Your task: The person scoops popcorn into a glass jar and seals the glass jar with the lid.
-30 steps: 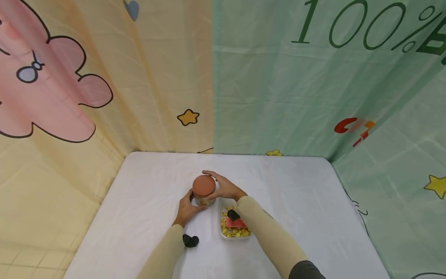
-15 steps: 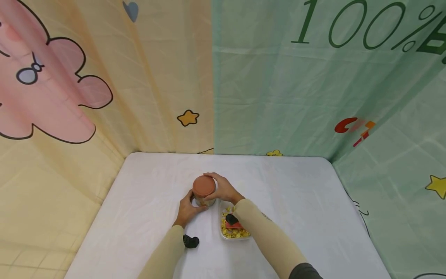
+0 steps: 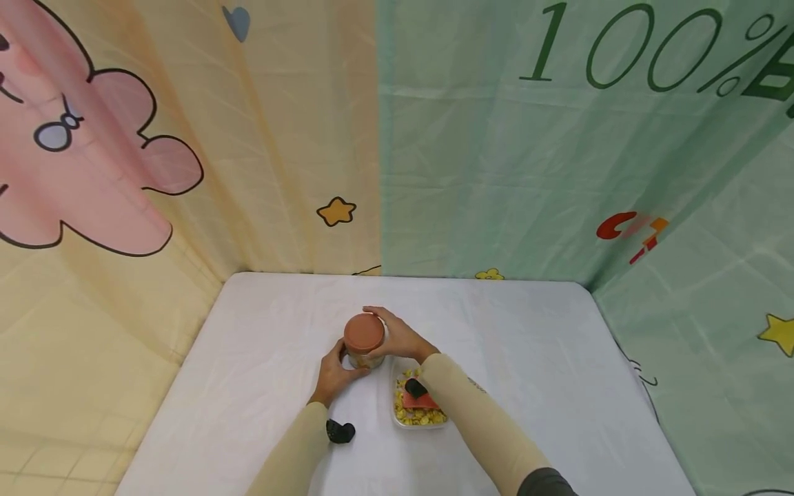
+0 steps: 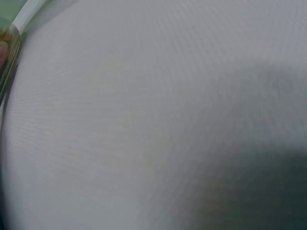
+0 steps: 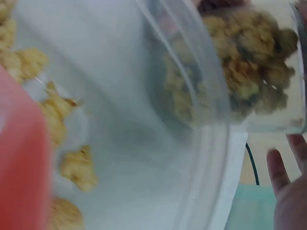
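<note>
A clear jar (image 3: 360, 361) with a reddish-brown lid (image 3: 364, 332) stands on the white table. My left hand (image 3: 333, 375) grips the jar's lower body, thumb in front and fingers round the left side. My right hand (image 3: 402, 337) holds the lid from the right, thumb near, fingers reaching round the far edge. In the right wrist view, popcorn shows through the wall of the jar (image 5: 254, 57), and part of my right hand (image 5: 293, 201) is visible. The left wrist view catches only a sliver of the jar (image 4: 9, 62) and a fingertip.
Under my right forearm lies a clear plastic container (image 3: 419, 427) of yellow popcorn (image 3: 417, 417) with a flat pink piece (image 3: 417, 401) on it. Black wrist devices (image 3: 340, 432) sit on both wrists. Patterned curtains (image 3: 459, 172) border the white table (image 3: 521, 358).
My right hand's fingers have shifted slightly round the lid, and its wrist has moved a little. The left hand and jar stay in place.
</note>
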Available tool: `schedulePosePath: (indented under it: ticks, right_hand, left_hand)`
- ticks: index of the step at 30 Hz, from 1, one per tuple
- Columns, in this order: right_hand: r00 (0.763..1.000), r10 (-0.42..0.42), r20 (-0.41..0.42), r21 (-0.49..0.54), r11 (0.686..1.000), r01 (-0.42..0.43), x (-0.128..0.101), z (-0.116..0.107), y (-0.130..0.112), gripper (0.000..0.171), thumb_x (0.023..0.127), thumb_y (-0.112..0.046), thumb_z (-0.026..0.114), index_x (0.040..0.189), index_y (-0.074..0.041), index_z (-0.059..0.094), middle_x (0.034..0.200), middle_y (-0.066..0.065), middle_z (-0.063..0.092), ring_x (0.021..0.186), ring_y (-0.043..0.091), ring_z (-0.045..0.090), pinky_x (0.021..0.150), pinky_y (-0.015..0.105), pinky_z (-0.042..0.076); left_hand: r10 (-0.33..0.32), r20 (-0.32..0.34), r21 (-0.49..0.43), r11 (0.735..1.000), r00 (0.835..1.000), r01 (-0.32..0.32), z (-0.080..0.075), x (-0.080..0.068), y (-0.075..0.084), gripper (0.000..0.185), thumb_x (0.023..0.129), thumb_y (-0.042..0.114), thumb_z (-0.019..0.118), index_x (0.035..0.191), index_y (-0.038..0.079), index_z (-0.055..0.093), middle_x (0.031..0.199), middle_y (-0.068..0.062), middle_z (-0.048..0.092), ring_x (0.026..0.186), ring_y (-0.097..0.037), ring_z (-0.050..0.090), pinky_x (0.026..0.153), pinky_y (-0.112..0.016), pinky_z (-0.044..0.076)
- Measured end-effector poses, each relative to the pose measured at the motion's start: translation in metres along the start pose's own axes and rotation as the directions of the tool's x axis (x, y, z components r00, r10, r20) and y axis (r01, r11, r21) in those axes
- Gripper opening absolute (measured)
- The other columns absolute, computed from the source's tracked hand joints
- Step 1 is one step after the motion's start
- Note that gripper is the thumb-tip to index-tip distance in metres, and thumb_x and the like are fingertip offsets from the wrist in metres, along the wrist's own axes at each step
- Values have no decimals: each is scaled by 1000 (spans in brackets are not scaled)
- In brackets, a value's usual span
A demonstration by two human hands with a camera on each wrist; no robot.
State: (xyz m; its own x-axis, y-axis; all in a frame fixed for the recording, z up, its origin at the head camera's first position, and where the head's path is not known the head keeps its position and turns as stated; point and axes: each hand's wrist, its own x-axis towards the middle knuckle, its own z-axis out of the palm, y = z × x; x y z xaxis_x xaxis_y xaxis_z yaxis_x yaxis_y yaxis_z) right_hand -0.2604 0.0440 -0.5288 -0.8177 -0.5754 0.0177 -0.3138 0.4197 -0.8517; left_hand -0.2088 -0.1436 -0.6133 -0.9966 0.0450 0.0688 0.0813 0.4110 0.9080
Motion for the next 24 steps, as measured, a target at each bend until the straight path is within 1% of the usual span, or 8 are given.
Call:
schedulePosePath:
  ticks: [2,3,6,10,13,18,22,24]
  right_hand:
    - [998,-9,60,24,1000,7,3,-5,1,95,68,-11,87,148,-11,36,143,7,47,131,23,45,110,44,37]
    - [997,-13,76,29,1000,11,4,-6,2,95,68,-10,87,148,-11,36,142,7,48,130,23,46,110,43,38]
    - [996,-7,85,42,999,4,6,-7,2,93,67,-7,88,146,-11,40,138,6,52,127,22,49,108,41,40]
    - [1000,15,22,53,998,-16,6,-4,2,91,63,-8,90,142,-10,46,136,6,55,124,22,51,106,42,41]
    - [999,17,-46,33,999,-16,4,0,1,89,61,-11,92,139,-9,48,134,6,55,122,22,53,105,42,43]
    - [989,22,-146,-55,998,-30,1,8,-1,88,58,-21,94,133,-9,50,130,5,57,116,23,55,102,44,45]
    - [983,39,-178,-123,991,-61,-1,12,-1,87,59,-28,93,132,-11,49,129,4,56,114,22,54,102,46,39]
    - [985,39,-167,-132,989,-61,-2,13,-2,88,61,-29,92,135,-10,48,130,5,55,115,23,54,103,47,37]
  left_hand:
    - [-6,1,6,1000,1000,6,1,0,-1,85,65,14,90,136,-1,46,135,-20,54,127,-35,49,109,-49,38]
    - [-9,0,4,1000,1000,9,1,0,-1,85,65,13,90,136,-1,47,135,-20,54,127,-35,49,109,-49,38]
    - [-15,-3,-1,1000,1000,15,2,1,-1,85,64,14,91,136,-1,47,134,-20,54,127,-35,49,110,-49,37]
    - [-17,-8,2,1000,1000,17,2,2,-1,86,64,15,91,136,0,47,134,-19,55,126,-34,49,109,-49,38]
    - [-9,-12,15,1000,1000,10,3,2,0,86,64,17,91,136,0,47,133,-18,55,125,-33,50,109,-48,38]
    - [-4,-11,9,1000,1000,5,3,0,1,85,64,16,91,136,1,47,133,-18,56,126,-33,50,109,-48,38]
    - [9,-15,16,1000,1000,-9,3,-1,1,84,64,16,91,135,1,48,132,-18,57,125,-33,51,108,-49,39]
    - [16,-14,16,1000,1000,-15,3,-1,0,84,65,16,91,135,1,48,131,-18,57,124,-33,51,107,-48,40]
